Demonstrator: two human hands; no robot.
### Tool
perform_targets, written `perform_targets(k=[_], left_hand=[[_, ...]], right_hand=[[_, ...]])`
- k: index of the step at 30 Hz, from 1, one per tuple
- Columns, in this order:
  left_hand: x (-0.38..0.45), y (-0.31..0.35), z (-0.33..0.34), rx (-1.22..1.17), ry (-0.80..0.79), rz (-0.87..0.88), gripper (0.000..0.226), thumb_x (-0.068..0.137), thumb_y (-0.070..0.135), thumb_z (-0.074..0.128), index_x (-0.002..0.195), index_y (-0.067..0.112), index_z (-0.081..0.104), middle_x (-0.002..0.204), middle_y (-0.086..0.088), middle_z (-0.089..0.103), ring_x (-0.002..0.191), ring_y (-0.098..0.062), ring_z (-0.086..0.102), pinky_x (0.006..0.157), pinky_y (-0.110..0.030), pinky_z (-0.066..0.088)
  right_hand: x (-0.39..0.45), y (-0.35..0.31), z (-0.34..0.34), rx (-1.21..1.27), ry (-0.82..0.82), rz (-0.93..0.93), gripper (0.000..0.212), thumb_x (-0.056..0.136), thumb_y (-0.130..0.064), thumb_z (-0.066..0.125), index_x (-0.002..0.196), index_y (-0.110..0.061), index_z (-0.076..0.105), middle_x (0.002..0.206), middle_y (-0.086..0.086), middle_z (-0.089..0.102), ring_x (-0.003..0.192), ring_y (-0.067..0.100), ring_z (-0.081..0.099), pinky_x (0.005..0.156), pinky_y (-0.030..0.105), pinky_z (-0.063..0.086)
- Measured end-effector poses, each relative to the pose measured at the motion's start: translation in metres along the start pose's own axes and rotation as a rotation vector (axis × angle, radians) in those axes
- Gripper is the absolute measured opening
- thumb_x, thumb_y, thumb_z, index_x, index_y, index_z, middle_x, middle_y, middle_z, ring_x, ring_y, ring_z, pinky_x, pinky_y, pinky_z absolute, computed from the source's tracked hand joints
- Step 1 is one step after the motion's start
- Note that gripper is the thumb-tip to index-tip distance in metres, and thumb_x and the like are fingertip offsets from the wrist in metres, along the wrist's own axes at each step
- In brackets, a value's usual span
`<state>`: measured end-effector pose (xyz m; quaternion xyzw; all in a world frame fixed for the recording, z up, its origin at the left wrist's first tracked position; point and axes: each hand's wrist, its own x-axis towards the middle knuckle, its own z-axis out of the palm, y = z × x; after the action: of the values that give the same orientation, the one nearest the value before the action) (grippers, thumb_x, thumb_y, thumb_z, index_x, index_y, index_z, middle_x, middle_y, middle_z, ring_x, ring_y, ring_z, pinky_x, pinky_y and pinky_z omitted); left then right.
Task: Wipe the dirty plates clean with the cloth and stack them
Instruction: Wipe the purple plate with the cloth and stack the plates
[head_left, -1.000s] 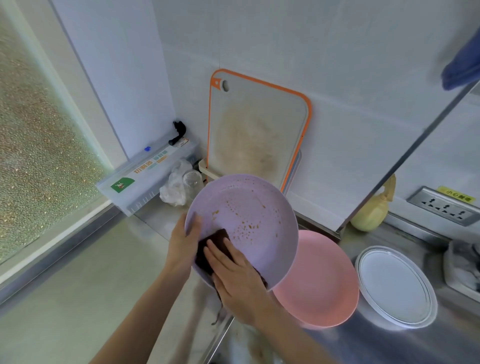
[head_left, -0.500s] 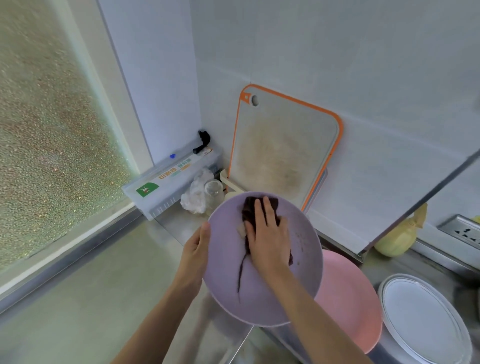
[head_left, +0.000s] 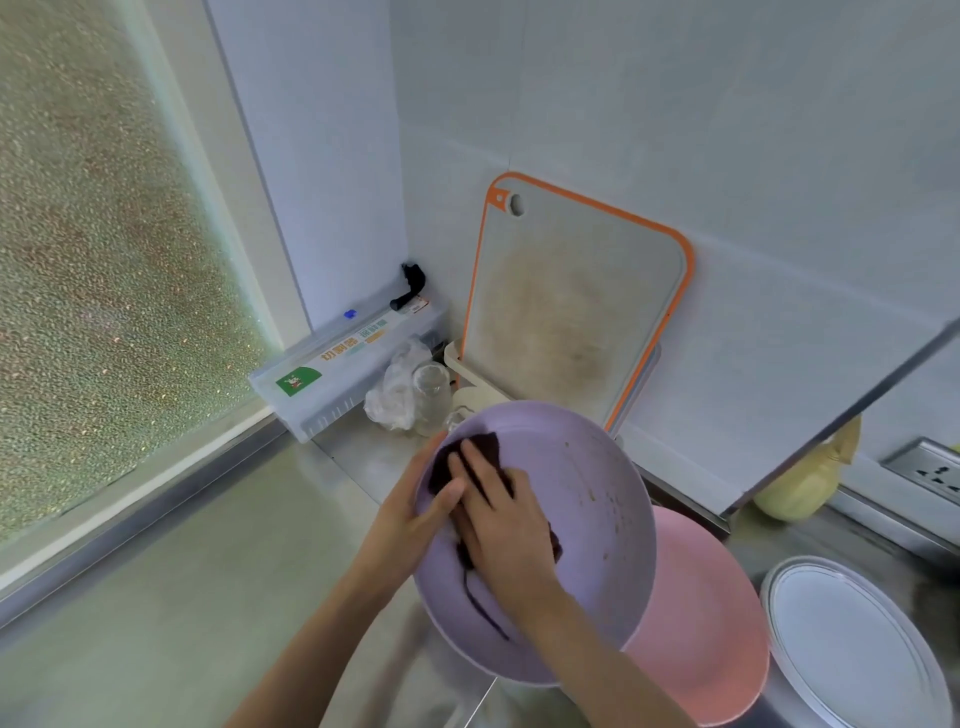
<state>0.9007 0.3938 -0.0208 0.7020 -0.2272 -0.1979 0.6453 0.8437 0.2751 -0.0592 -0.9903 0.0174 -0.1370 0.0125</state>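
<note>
A purple plate (head_left: 587, 499) is held tilted above the steel counter, with brown specks left on its right half. My left hand (head_left: 410, 514) grips its left rim, thumb over the edge. My right hand (head_left: 498, 514) presses a dark maroon cloth (head_left: 478, 447) flat against the plate's upper left inside. Behind and below it lies a pink plate (head_left: 701, 623). A white plate (head_left: 852, 644) rests on the counter at the lower right.
An orange-edged cutting board (head_left: 571, 306) leans on the tiled wall behind. A wrap dispenser box (head_left: 343, 364), crumpled plastic and a glass jar (head_left: 431, 389) crowd the corner. A yellow jug (head_left: 805, 483) and a wall socket (head_left: 930, 467) are at the right. Frosted window on the left.
My right hand has slid the cloth from the plate's lower left up over its middle to the upper left. Most brown spots are gone. The view has shifted left.
</note>
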Motion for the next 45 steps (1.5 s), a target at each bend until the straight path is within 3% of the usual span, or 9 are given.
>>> perform_targets(k=[3,6,13,18,25,28,32,38,45], left_hand=[[-0.007,-0.001,0.000,-0.022,0.069,0.007,0.041,0.088,0.024,0.059,0.121,0.045,0.046,0.116,0.043,0.054,0.114,0.020,0.047,0.088,0.000,0.037],[-0.008,-0.005,-0.001,-0.087,0.160,-0.019,0.035,0.089,0.027,0.055,0.117,0.048,0.050,0.115,0.035,0.061,0.112,0.010,0.055,0.092,-0.014,0.044],[-0.002,-0.002,0.009,-0.075,0.143,0.000,0.035,0.092,0.022,0.051,0.116,0.047,0.051,0.111,0.040,0.060,0.109,0.017,0.052,0.089,-0.006,0.042],[0.005,-0.011,0.018,-0.060,0.154,0.016,0.031,0.096,0.022,0.043,0.117,0.042,0.054,0.116,0.032,0.062,0.115,0.008,0.053,0.096,-0.009,0.040],[-0.019,-0.042,0.004,-0.122,0.322,-0.075,0.034,0.100,0.010,0.036,0.126,0.020,0.055,0.126,0.000,0.062,0.120,-0.012,0.055,0.106,-0.030,0.039],[-0.035,-0.052,-0.007,-0.129,0.353,-0.161,0.031,0.100,0.017,0.038,0.125,0.026,0.055,0.121,0.012,0.063,0.110,0.002,0.059,0.093,-0.021,0.045],[-0.048,-0.073,-0.026,-0.106,0.387,-0.233,0.030,0.100,0.020,0.038,0.124,0.023,0.057,0.118,0.010,0.065,0.106,-0.002,0.060,0.084,-0.016,0.047],[-0.052,-0.096,-0.043,-0.056,0.399,-0.305,0.031,0.100,0.016,0.037,0.108,0.036,0.060,0.103,0.022,0.066,0.092,0.011,0.060,0.073,-0.003,0.044],[-0.050,-0.124,-0.048,-0.081,0.481,-0.411,0.028,0.098,0.014,0.042,0.119,0.022,0.058,0.108,0.015,0.064,0.082,0.021,0.058,0.065,0.002,0.042]], right_hand=[[0.021,0.020,-0.006,-0.017,0.004,0.277,0.058,0.100,-0.026,0.001,0.138,-0.016,0.043,0.152,-0.002,0.031,0.112,0.028,0.051,0.078,0.033,0.035],[0.024,0.038,-0.023,0.040,0.236,0.521,0.044,0.091,-0.028,0.034,0.125,-0.014,0.059,0.136,0.001,0.054,0.073,0.029,0.053,0.057,0.031,0.046],[0.006,0.044,-0.017,0.155,0.313,0.644,0.047,0.091,-0.030,0.037,0.126,-0.006,0.056,0.138,0.010,0.049,0.093,0.037,0.056,0.075,0.040,0.051],[-0.008,0.000,-0.001,0.050,0.201,0.111,0.040,0.088,-0.021,0.037,0.124,-0.013,0.051,0.133,0.003,0.053,0.122,0.021,0.047,0.087,0.034,0.036],[-0.016,-0.030,0.028,0.142,0.069,0.113,0.046,0.089,-0.030,0.049,0.134,-0.022,0.048,0.139,-0.004,0.048,0.098,0.024,0.057,0.080,0.033,0.051],[0.002,-0.022,0.031,0.224,0.025,0.343,0.050,0.088,-0.032,0.060,0.136,-0.023,0.048,0.140,-0.003,0.048,0.099,0.026,0.055,0.077,0.035,0.051],[-0.004,-0.006,0.051,0.271,-0.204,0.442,0.053,0.099,-0.041,0.029,0.149,-0.026,0.020,0.156,-0.006,0.021,0.124,0.031,0.038,0.099,0.042,0.035],[-0.062,-0.023,0.098,0.086,-0.207,0.560,0.075,0.054,-0.013,0.089,0.120,-0.009,0.055,0.115,0.008,0.067,0.064,0.033,0.059,0.048,0.036,0.050],[-0.089,-0.085,0.120,0.116,-0.392,0.806,0.061,0.068,-0.019,0.076,0.123,0.001,0.059,0.122,0.018,0.060,0.084,0.041,0.060,0.065,0.045,0.056]])
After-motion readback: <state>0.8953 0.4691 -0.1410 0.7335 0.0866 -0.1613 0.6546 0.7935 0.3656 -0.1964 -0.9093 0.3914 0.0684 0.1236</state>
